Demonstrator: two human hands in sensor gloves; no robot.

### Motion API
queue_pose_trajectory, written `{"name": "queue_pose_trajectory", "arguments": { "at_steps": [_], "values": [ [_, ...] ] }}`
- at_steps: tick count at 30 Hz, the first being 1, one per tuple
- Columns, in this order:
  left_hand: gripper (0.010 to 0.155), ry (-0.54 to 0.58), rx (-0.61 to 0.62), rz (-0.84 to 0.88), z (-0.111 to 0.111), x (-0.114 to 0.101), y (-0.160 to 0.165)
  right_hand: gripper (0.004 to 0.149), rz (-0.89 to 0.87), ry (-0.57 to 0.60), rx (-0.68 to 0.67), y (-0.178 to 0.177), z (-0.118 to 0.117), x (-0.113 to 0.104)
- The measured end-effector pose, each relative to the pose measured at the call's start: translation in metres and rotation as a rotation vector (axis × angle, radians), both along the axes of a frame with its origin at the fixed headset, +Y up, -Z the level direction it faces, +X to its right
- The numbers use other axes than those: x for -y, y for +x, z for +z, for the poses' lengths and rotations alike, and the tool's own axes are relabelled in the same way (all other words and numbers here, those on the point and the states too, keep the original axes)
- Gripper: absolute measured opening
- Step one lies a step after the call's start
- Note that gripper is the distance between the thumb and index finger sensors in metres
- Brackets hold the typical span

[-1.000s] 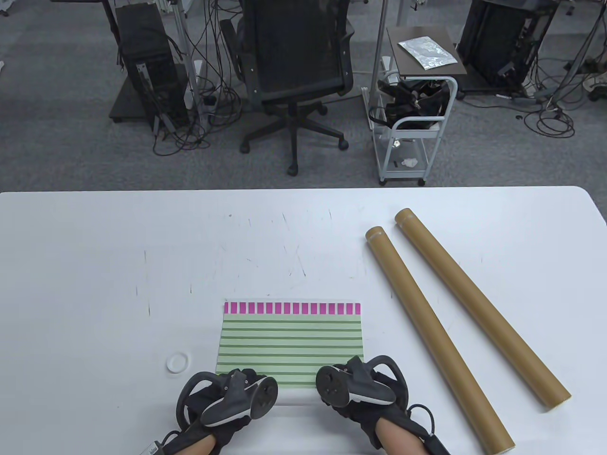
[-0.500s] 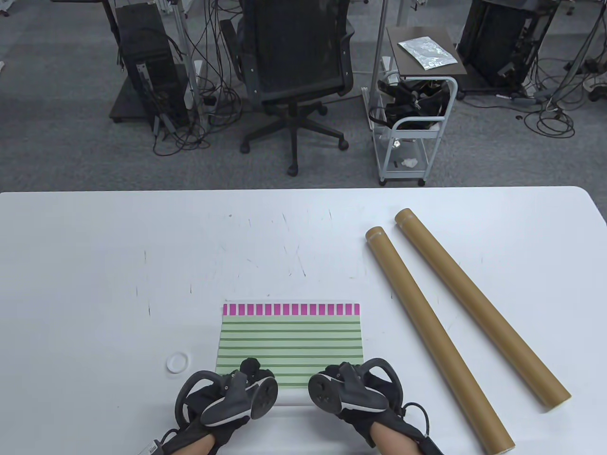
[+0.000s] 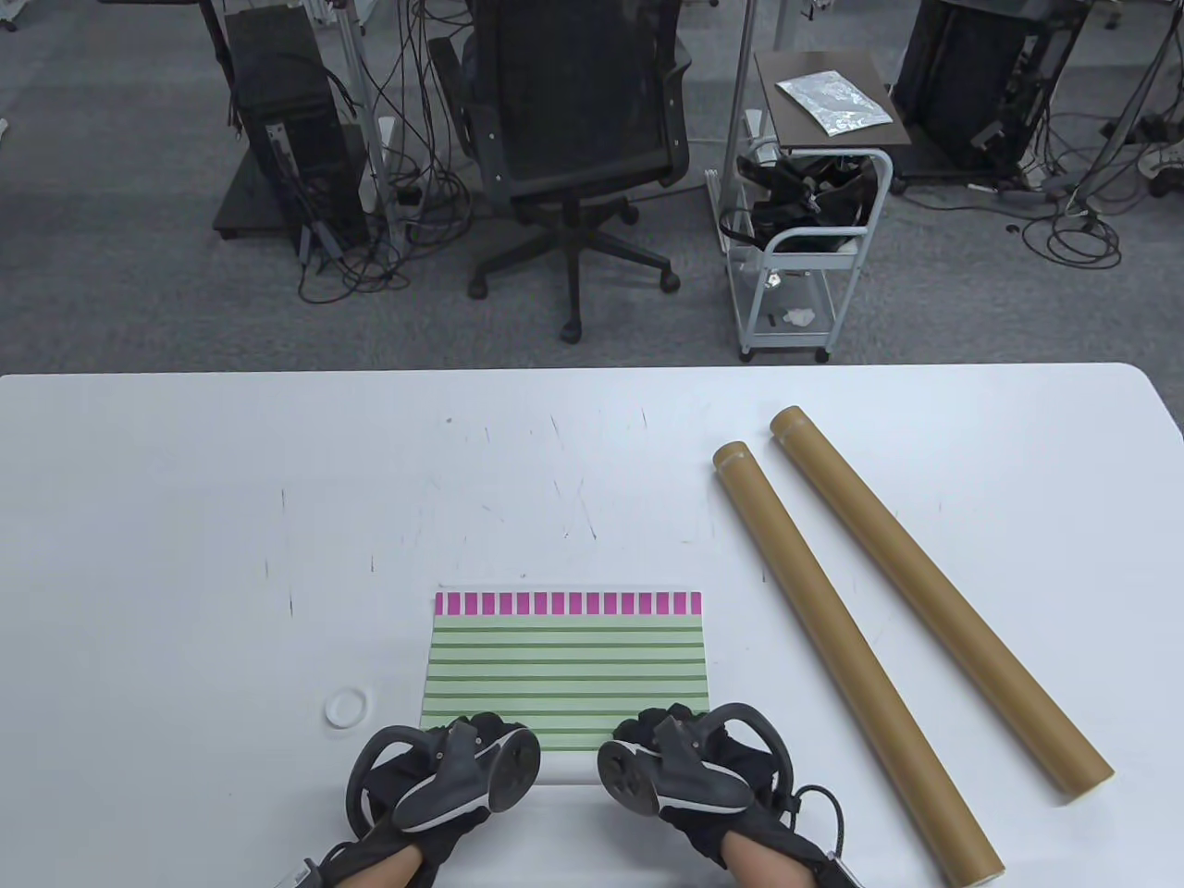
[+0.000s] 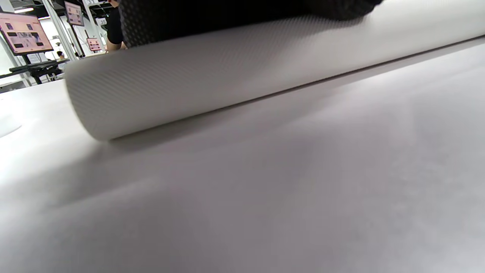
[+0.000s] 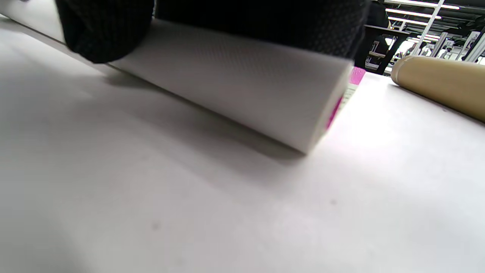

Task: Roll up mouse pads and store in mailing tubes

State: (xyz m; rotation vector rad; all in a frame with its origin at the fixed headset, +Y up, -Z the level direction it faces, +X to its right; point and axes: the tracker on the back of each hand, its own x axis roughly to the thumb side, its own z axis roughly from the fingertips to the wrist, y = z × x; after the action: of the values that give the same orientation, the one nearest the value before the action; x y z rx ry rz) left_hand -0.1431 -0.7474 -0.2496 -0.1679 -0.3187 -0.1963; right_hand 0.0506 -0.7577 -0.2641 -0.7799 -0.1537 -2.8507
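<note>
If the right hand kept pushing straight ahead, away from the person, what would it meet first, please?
Probably only more of the mouse pad: the right hand rests on its rolled near edge, and the flat striped part lies directly ahead. Beyond it, bare table; the mailing tubes lie off to the right.

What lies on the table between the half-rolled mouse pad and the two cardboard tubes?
Nothing visible. The mouse pad lies under both hands, and only bare table separates its right edge from the nearer tube. The white ring lies on the other side, left of the pad.
</note>
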Motion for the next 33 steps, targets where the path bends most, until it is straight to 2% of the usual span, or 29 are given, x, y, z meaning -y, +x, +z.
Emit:
{"name": "queue_pose_trajectory", "arguments": {
  "at_steps": [3,5,6,8,9,11,12,16,19,23,26,30,33],
  "values": [
    [0.049,-0.009,0.015,-0.003,0.0,-0.003,0.0,0.054,-0.045,-0.056,0.0,0.002,-0.003,-0.002],
    [0.049,-0.073,0.04,0.023,0.002,-0.006,-0.001,0.052,-0.035,-0.152,-0.022,0.001,-0.003,-0.005],
    [0.048,-0.085,0.061,0.021,0.003,-0.007,-0.001,0.051,-0.03,-0.162,-0.027,0.0,-0.002,-0.005],
    [0.047,-0.049,0.134,-0.029,0.008,-0.007,0.001,0.05,-0.015,-0.162,-0.039,-0.001,-0.001,-0.006],
    [0.047,0.028,0.161,-0.079,0.012,-0.009,0.003,0.05,-0.014,-0.159,-0.039,-0.002,-0.002,-0.006],
    [0.049,0.11,0.2,-0.139,0.018,-0.01,0.007,0.049,-0.011,-0.162,-0.042,-0.002,-0.002,-0.006],
    [0.052,0.11,0.204,-0.158,0.019,-0.01,0.01,0.049,-0.02,-0.169,-0.039,-0.001,-0.001,-0.005],
    [0.05,0.075,0.16,-0.128,0.013,-0.01,0.009,0.051,-0.075,-0.164,-0.011,0.008,0.002,-0.002],
    [0.048,0.006,0.112,-0.044,0.005,-0.009,0.0,0.06,-0.048,-0.111,-0.012,0.011,0.005,-0.005],
    [0.047,-0.017,0.076,-0.034,0.001,-0.007,-0.002,0.061,-0.027,-0.119,-0.011,0.013,0.004,-0.003],
    [0.054,0.015,0.082,-0.056,0.002,-0.007,-0.002,0.056,-0.075,-0.119,0.015,0.016,0.0,-0.001],
    [0.058,-0.006,0.097,-0.035,0.005,-0.008,-0.004,0.052,-0.13,-0.148,0.048,0.02,-0.004,0.001],
    [0.052,0.063,0.09,-0.079,0.011,-0.007,0.0,0.051,-0.144,-0.158,0.057,0.02,-0.006,0.002]
  ]
}}
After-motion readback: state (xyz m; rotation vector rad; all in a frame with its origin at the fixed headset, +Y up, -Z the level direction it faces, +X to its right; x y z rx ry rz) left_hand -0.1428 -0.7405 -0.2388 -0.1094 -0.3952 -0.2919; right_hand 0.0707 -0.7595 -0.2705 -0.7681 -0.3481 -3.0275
